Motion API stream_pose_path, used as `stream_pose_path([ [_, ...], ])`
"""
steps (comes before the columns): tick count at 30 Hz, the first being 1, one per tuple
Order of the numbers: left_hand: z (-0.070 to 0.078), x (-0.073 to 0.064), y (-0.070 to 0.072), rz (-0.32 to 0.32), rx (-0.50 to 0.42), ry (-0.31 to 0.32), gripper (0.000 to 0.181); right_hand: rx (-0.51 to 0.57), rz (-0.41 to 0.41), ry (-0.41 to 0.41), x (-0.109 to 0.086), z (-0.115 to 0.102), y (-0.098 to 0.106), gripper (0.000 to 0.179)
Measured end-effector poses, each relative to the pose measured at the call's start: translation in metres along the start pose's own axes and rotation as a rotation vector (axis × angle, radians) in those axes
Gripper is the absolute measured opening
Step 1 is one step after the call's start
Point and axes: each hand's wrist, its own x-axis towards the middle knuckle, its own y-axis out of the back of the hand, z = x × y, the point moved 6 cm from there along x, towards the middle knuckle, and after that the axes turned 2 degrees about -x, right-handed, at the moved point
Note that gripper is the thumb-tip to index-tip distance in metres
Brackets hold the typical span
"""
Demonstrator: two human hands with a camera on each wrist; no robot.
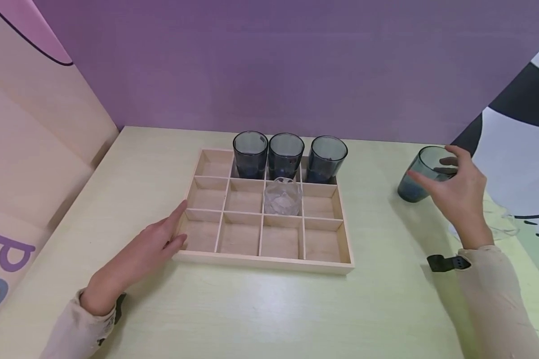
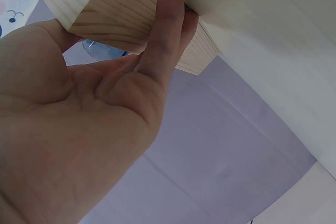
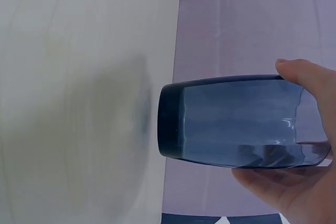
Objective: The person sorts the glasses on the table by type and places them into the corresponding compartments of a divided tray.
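My right hand (image 1: 462,194) holds a blue-tinted drinking glass (image 1: 413,182) near its rim, thumb on one side and fingers on the other. In the right wrist view its thick base (image 3: 170,120) is close over the table. My left hand (image 1: 139,254) grips the near left corner of a wooden compartment tray (image 1: 260,263); fingers (image 2: 164,35) lie along its outer wall and the thumb goes over the edge. Three similar glasses (image 1: 250,157) (image 1: 286,157) (image 1: 325,162) stand in the tray's back row. A clear faceted glass piece (image 1: 283,197) sits in the middle row.
At the table's right side, partly behind my right wrist, lie clear transparent items (image 1: 503,219). A purple wall panel (image 1: 287,70) rises behind the table (image 1: 269,314), with printed panels to the left and right.
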Motion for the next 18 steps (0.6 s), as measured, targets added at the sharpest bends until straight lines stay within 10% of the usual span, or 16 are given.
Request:
stream_pose_path([
  [18,0.000,-0.002,-0.001,-0.007,0.002,0.041,0.070,0.062,0.070,0.089,-0.014,-0.043,0.008,0.086],
])
